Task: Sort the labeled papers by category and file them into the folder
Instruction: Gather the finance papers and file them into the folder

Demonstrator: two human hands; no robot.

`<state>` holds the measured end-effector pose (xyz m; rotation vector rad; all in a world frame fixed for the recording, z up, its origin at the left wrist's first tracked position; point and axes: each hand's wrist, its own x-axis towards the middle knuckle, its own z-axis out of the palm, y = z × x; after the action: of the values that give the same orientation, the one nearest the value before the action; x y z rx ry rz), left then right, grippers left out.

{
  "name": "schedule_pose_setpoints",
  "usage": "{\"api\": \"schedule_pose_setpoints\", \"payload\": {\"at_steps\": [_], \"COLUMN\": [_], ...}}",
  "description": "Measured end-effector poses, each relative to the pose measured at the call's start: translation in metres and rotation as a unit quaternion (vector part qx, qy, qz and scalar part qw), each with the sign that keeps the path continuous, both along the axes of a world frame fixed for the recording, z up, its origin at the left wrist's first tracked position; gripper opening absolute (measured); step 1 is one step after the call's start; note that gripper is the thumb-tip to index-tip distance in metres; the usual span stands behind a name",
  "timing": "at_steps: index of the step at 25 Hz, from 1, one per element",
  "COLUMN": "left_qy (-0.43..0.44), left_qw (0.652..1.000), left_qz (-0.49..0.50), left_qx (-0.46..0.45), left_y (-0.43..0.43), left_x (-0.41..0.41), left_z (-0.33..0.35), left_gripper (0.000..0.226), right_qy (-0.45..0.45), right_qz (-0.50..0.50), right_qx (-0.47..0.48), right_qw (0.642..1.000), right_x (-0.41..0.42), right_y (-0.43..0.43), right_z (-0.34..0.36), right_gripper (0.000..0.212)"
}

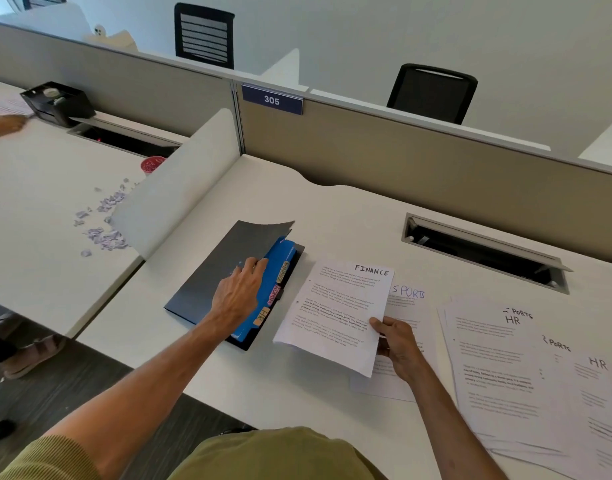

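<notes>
Filing barely begun, I judge: my left hand [240,292] grips the folder cover [207,268], right hand [398,344] pinches FINANCE sheet [335,313]; stack [526,375] at three o'clock unfiled.

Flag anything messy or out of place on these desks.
Small pale purple paper scraps lie scattered loose across the white neighbouring desk on the left. The pile of white printed sheets on the right is fanned unevenly, its edges askew.

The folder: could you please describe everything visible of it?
The folder is dark grey, lying flat on the white desk, its front cover curling upward. Inside are blue dividers with tabs reading FINANCE, ADMIN and HR. The left hand grips the cover's edge. Beside it, the right hand holds a FINANCE sheet.
</notes>
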<state>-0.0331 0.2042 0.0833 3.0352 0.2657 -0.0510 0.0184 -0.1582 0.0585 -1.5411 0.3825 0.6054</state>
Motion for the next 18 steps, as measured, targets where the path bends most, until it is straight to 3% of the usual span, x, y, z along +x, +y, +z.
{"api": "schedule_pose_setpoints", "payload": {"at_steps": [2,7,18], "left_qy": [0.020,0.028,0.054], "left_qw": [0.999,1.000,0.998], "left_qz": [-0.027,-0.001,-0.002], "left_qx": [0.013,0.004,0.012], "left_y": [0.004,0.005,0.005], "left_x": [0.000,0.001,0.003], "left_z": [0.002,0.008,0.021], "left_gripper": [0.077,0.043,0.043], "right_qy": [-0.009,-0.014,-0.019], "right_qz": [0.016,0.079,0.081], "right_qx": [0.011,0.004,-0.077], "right_qw": [1.000,0.997,0.994], "right_x": [0.004,0.022,0.044], "right_y": [0.000,0.014,0.087], "right_z": [0.006,0.017,0.011], "right_gripper": [0.017,0.023,0.020]}}
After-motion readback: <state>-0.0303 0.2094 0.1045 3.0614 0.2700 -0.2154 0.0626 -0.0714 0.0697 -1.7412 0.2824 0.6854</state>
